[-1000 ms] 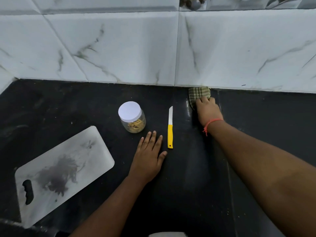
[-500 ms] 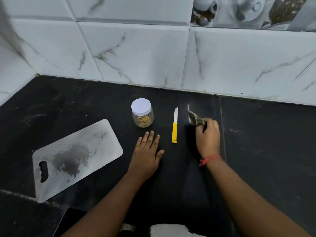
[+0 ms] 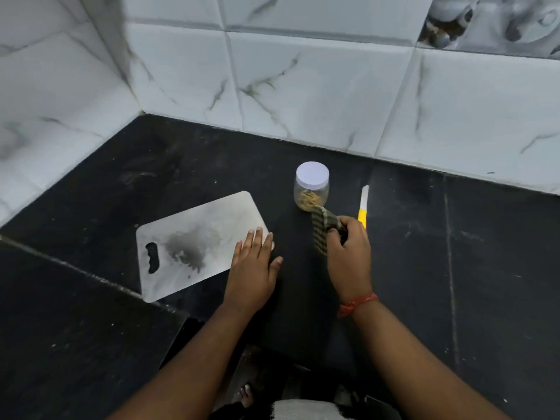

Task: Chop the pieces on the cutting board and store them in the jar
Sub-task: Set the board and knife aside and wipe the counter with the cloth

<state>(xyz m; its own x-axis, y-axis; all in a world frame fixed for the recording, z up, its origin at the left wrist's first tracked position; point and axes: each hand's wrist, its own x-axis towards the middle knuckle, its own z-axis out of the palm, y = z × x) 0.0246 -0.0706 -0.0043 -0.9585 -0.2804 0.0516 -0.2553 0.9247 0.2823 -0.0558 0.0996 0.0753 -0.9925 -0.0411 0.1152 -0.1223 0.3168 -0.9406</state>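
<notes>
A steel cutting board (image 3: pixel 194 244) lies flat on the black counter, with a dark smear in its middle and no pieces on it. My left hand (image 3: pixel 253 266) rests flat with straight fingers over the board's right edge. My right hand (image 3: pixel 348 253) grips a green checked cloth (image 3: pixel 322 230), lifted just in front of the jar. The clear jar (image 3: pixel 311 186) stands capped with a white lid and holds yellowish chopped pieces. A yellow-handled knife (image 3: pixel 363 206) lies to the jar's right, its handle partly behind my right hand.
The black counter (image 3: pixel 454 268) meets white marble-look wall tiles (image 3: pixel 303 95) at the back and left, forming a corner. The counter's front edge runs diagonally at lower left. My foot (image 3: pixel 247 395) shows on the floor below.
My right hand pulled the cloth from the back wall, lifted it and carried it left toward the jar. My left hand slid left from the counter onto the board's edge.
</notes>
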